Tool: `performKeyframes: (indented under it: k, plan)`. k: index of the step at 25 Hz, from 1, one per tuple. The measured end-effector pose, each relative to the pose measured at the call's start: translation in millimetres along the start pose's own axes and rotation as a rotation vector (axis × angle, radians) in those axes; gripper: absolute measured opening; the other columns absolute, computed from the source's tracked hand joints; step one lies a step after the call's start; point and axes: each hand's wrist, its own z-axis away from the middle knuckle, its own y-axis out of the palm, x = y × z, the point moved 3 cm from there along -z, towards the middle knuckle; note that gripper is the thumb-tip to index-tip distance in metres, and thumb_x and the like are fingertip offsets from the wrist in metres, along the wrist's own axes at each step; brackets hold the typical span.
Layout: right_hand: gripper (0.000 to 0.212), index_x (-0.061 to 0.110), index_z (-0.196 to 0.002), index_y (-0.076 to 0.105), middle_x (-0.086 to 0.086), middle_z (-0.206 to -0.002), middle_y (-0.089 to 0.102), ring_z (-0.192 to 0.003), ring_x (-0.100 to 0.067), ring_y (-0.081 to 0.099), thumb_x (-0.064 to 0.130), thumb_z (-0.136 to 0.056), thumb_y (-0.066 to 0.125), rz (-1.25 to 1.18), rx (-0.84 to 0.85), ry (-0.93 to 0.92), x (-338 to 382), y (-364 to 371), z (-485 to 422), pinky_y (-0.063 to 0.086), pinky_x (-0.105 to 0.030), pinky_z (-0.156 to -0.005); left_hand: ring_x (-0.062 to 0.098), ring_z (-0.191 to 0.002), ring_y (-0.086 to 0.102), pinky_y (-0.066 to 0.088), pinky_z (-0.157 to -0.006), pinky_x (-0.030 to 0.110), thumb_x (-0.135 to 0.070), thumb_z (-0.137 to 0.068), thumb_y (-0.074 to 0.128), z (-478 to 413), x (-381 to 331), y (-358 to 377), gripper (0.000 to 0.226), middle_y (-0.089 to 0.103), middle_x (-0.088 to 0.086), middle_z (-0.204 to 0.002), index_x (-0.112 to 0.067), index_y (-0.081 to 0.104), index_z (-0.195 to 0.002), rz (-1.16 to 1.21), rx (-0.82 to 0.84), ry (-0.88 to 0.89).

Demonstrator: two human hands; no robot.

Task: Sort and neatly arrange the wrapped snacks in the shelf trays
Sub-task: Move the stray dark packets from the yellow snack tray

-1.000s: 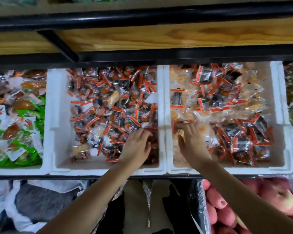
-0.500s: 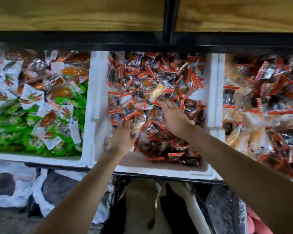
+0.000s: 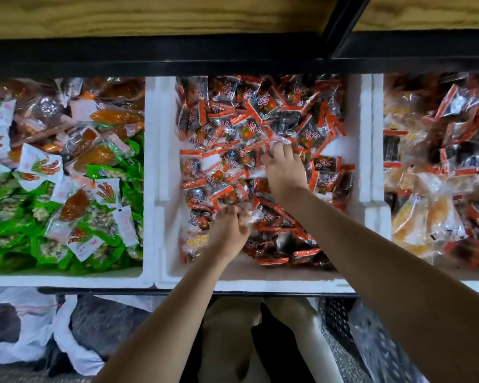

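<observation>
Both hands are inside the middle white foam tray (image 3: pixel 161 189), which is heaped with small orange-and-black wrapped snacks (image 3: pixel 249 114). My left hand (image 3: pixel 228 228) is near the tray's front, fingers curled round a clear-wrapped snack (image 3: pixel 249 217). My right hand (image 3: pixel 284 170) is further back in the pile, its fingers bent over a clear-wrapped snack (image 3: pixel 271 145) at the fingertips. A yellowish packet (image 3: pixel 197 240) lies left of my left hand.
The left foam tray (image 3: pixel 67 277) holds green, white and brown packets. The right tray (image 3: pixel 376 189) holds orange-black and yellow clear packets mixed. A black shelf rail (image 3: pixel 177 56) and wooden board run above. Bags (image 3: pixel 75 341) lie on the floor below.
The view has shifted further over the middle tray. My right hand reached slightly deeper into the pile and my left hand closed round a snack near the front.
</observation>
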Motion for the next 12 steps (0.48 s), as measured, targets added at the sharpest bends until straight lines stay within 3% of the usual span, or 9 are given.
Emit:
performKeyframes:
  k: [3,7,10,12]
  plan:
    - [0.04,0.011,-0.121,0.047,-0.014,-0.13,0.035,-0.121,-0.03,0.034,-0.002,-0.083,0.051,0.045,-0.07,-0.03,-10.7,-6.0,10.2,0.031,-0.04,-0.102,0.009,-0.084,0.061,0.053,-0.071,0.018,-0.012,-0.093,0.057,14.4,1.1,-16.2,0.039,0.063,0.001,-0.107,-0.005,0.047,-0.13,0.145,-0.009,0.045]
    - [0.046,0.008,-0.129,0.046,-0.012,-0.143,0.038,-0.133,-0.034,0.026,-0.002,-0.084,0.05,0.023,-0.055,-0.12,-29.8,-6.3,21.6,0.021,-0.044,-0.108,0.007,-0.087,0.059,0.046,-0.069,0.012,-0.02,-0.094,0.055,27.1,31.3,-49.1,0.029,0.059,-0.002,-0.108,-0.009,0.051,-0.121,0.131,-0.037,0.058]
    - [0.036,0.006,-0.116,0.057,-0.014,-0.115,0.062,-0.119,-0.04,0.045,0.003,-0.08,0.063,-0.01,-0.076,-0.085,-33.8,3.0,28.2,0.036,-0.047,-0.095,0.011,-0.089,0.054,0.041,-0.075,0.018,-0.026,-0.096,0.052,28.6,56.2,-54.5,0.027,0.058,0.006,-0.111,-0.008,0.052,-0.115,-0.056,0.104,0.005]
    - [0.04,0.012,-0.107,0.063,-0.009,-0.097,0.066,-0.101,-0.038,0.054,0.009,-0.07,0.078,0.013,-0.068,-0.002,-41.1,6.4,31.0,0.045,-0.042,-0.082,0.017,-0.097,0.052,0.042,-0.085,0.027,-0.03,-0.097,0.048,28.4,60.8,-48.6,0.03,0.056,0.009,-0.115,-0.008,0.05,-0.118,-0.178,0.173,-0.021]
